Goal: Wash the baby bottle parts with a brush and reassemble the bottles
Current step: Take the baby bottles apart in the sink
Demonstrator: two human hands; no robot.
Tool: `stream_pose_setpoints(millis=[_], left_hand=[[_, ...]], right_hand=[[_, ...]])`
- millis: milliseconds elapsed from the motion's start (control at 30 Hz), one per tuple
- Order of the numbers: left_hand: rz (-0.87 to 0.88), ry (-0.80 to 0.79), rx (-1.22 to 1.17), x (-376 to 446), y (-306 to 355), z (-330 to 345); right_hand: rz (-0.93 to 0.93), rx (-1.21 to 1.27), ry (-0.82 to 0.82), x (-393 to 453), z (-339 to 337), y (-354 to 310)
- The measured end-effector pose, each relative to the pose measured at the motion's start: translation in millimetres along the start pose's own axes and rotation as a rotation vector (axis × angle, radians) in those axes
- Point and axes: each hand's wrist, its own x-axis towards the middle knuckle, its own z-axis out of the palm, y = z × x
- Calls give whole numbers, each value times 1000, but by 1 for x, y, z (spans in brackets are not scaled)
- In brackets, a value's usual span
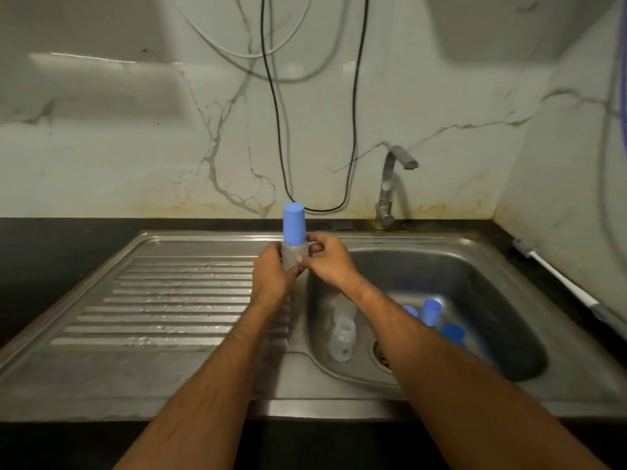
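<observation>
Steel sink (217, 239) is filling the counter; left hand (271, 273) and right hand (327, 259) are gripping a capped bottle (294, 252) over its drainboard, apparently reassembling; loose bottles (342, 337) and caps (431, 312) are waiting in its basin, likely next.

tap (390, 184): behind basin | cables (278, 130): hanging down marble wall (118, 147) | countertop (51, 252): black

Single head cam, wide-angle, on my head, looking forward and down over my forearms. It faces the marble wall square-on; steel sink (475, 266) lower right, its drainboard (169, 300) lower left, tap (390, 184) right of centre. Close range: my hands sit mid-frame. No second view, no overlap.
</observation>
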Motion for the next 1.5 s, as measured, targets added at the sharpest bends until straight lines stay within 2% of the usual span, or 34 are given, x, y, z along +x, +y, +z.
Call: stream_pose_setpoints(millis=[200,500,767,967,1067,1133,1300,1500], left_hand=[[-15,-103,-57,-15,39,58],[39,-210,-54,-31,61,115],[39,-298,34,-32,48,138],[122,-374,241,-33,45,146],[145,-403,299,-36,49,148],[161,-422,332,-37,50,148],[182,-456,276,-38,49,149],[208,-533,211,-35,47,150]], right_hand=[[34,-18,78,-21,-72,28],[33,-66,108,-43,-132,65],[12,-131,7,-47,-149,81],[-91,-221,191,-48,-153,66],[-19,-434,249,-48,-155,65],[42,-545,233,-49,-160,62],[-17,-587,211,-52,-165,60],[-140,-569,96,-52,-168,59]])
